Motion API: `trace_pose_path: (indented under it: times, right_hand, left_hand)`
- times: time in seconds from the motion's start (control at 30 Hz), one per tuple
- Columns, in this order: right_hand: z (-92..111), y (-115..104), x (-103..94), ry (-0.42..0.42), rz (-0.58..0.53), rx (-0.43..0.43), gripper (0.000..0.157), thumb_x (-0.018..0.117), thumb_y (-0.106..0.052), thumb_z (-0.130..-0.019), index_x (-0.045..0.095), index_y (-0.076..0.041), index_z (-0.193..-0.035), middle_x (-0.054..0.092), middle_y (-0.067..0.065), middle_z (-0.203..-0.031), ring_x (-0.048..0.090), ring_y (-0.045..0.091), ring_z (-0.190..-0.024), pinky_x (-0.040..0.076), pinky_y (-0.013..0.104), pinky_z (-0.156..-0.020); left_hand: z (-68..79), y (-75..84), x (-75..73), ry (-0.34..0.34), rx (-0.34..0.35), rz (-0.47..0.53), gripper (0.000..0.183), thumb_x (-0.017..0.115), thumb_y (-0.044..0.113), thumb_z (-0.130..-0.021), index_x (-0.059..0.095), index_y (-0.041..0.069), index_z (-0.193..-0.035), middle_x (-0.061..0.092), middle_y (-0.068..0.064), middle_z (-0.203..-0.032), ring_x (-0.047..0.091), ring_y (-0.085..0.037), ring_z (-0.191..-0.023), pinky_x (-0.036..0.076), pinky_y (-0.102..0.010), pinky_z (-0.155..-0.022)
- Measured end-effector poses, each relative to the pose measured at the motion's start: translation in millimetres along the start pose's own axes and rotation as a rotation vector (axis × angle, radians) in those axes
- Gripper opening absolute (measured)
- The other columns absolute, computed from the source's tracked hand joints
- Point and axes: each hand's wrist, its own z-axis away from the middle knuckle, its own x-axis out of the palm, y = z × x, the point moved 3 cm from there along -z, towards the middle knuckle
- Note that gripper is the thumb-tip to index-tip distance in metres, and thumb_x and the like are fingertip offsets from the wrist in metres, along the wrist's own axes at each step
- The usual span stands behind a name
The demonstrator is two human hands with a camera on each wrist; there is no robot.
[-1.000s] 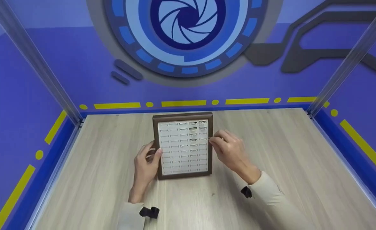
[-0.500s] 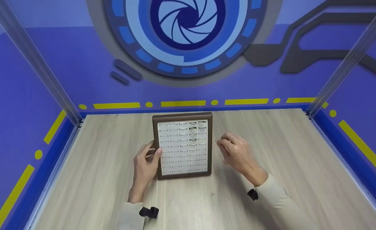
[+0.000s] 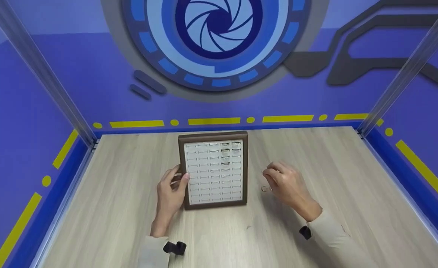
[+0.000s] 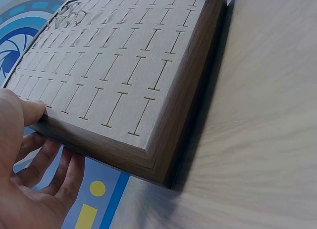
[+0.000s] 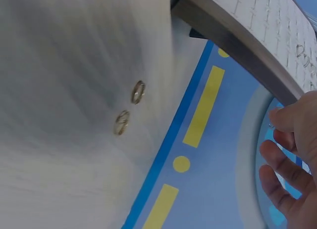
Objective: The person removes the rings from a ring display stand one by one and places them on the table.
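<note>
Ring display tray (image 3: 214, 169) sits center frame on the tabletop (image 3: 334, 178), brown frame, pale slotted pad. Left hand (image 3: 170, 193) grips the tray's left edge, thumb on the frame, fingers curled underneath (clear in the left wrist view). Right hand (image 3: 288, 184) hovers right of the tray, fingers loosely curled; whether it pinches a ring I cannot tell. Two rings (image 5: 130, 107) lie loose on the tabletop near that hand, apart from the tray; one (image 3: 265, 188) shows in the head view. A few rings (image 3: 229, 152) sit in slots at the tray's upper right. Judged progress: early, most slots are bare.
</note>
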Motion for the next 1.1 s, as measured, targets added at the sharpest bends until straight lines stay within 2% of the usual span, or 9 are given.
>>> trace_pose_path:
  times: [0.6,0.83,1.1]
  right_hand:
    - [47,29,6.7,-0.118,0.005,0.11,0.018,0.09,0.003,-0.082,0.079,-0.011,-0.085,0.069,-0.002,-0.087,0.067,0.018,-0.072,0.057,0.035,-0.061]
    - [57,36,8.5,-0.178,0.024,0.171,0.014,0.089,0.001,-0.084,0.08,-0.01,-0.084,0.07,-0.002,-0.086,0.068,0.019,-0.072,0.058,0.036,-0.062]
    - [63,40,11.2,-0.237,0.041,0.21,0.011,0.088,-0.003,-0.086,0.081,-0.01,-0.083,0.068,-0.003,-0.083,0.068,0.019,-0.071,0.058,0.038,-0.062]
  left_hand:
    - [-1.0,-1.6,-0.7,0.005,0.012,0.002,0.044,0.072,0.019,-0.105,0.063,0.003,-0.145,0.07,-0.013,-0.125,0.072,-0.029,-0.108,0.063,-0.043,-0.096]
    - [0.4,-0.8,-0.3,-0.006,-0.007,0.011,0.043,0.072,0.019,-0.105,0.064,0.004,-0.145,0.069,-0.012,-0.125,0.071,-0.031,-0.111,0.061,-0.046,-0.099]
    - [0.6,-2.0,-0.4,-0.008,-0.003,-0.001,0.043,0.071,0.02,-0.105,0.063,0.005,-0.145,0.07,-0.011,-0.125,0.071,-0.03,-0.112,0.061,-0.043,-0.099]
